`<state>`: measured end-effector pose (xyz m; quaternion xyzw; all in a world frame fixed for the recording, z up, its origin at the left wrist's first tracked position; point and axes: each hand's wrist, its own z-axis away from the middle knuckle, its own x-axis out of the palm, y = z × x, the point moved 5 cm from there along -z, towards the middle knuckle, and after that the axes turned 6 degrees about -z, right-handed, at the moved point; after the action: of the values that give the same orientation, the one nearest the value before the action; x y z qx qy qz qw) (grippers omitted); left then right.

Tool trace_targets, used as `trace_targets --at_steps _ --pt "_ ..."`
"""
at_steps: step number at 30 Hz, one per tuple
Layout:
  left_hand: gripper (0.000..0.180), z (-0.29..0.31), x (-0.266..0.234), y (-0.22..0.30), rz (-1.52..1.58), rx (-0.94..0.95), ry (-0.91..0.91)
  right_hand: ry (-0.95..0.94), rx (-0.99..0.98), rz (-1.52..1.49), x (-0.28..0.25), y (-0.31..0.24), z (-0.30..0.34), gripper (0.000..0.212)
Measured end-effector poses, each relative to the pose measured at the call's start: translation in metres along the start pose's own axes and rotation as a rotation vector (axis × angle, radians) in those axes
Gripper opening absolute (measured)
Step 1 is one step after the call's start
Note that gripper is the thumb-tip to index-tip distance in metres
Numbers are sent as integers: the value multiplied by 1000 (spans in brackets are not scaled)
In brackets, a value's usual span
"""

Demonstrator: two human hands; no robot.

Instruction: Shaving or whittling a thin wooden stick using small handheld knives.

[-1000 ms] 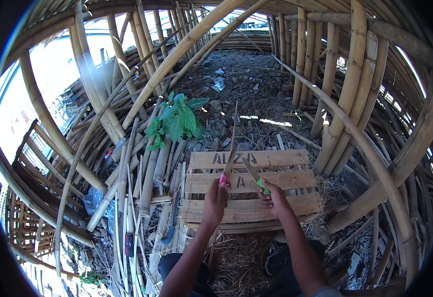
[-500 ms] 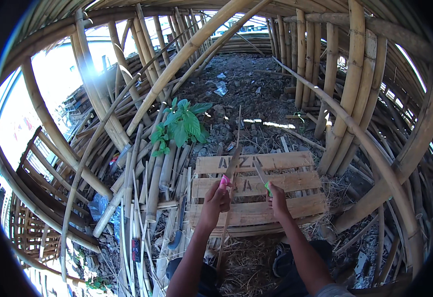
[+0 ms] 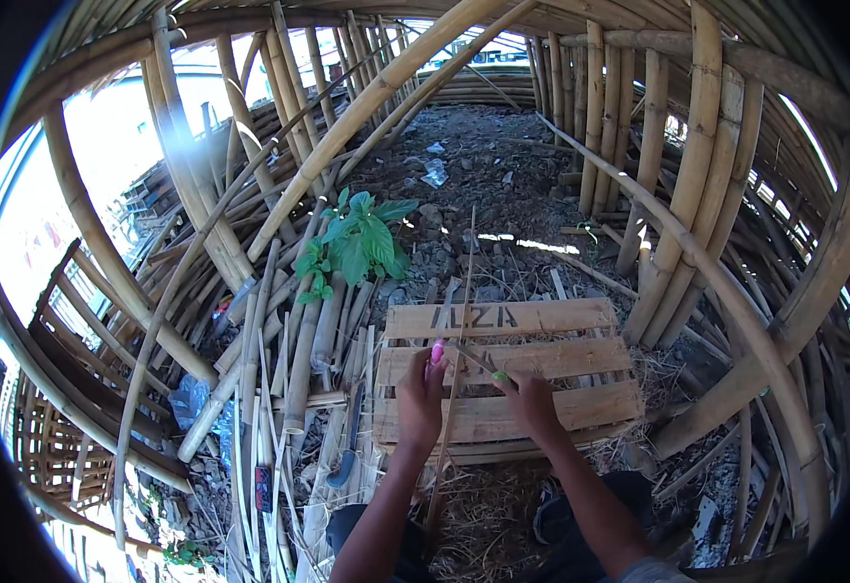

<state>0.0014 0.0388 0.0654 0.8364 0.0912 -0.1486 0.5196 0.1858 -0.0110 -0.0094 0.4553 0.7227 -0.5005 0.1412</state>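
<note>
Gripping mid-frame: left hand [image 3: 420, 400] on pink handle [image 3: 436, 351], right hand [image 3: 530, 402] on green-handled knife [image 3: 476, 360]; bamboo strip [image 3: 452, 394] looks light, bendy, pinch midway.

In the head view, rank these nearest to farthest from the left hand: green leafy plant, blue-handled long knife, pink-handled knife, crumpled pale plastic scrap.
1. Pink-handled knife: gripped in the left hand.
2. Blue-handled long knife: lying to the left.
3. Green leafy plant: ahead, toward the left.
4. Crumpled pale plastic scrap: far ahead, on dark soil.
</note>
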Motion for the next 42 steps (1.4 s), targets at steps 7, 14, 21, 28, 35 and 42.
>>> trace_targets --at_steps 7,14,21,28,35,42 --pt "23 6 12 -7 -126 180 -290 -254 554 -1625 1 -31 0 41" --pt "22 6 22 -6 562 -145 -158 -223 719 -1318 37 30 8 37" --pt "21 12 24 -17 -217 134 -230 298 -14 -428 -26 -28 -11 21" --pt "20 -1 1 2 158 -43 -84 68 -81 -141 13 8 -3 26" --pt "24 6 13 -27 -277 135 -274 -139 448 -1735 -3 -29 -4 42" --pt "20 4 5 3 453 -123 -178 -170 929 -1473 35 24 21 43"
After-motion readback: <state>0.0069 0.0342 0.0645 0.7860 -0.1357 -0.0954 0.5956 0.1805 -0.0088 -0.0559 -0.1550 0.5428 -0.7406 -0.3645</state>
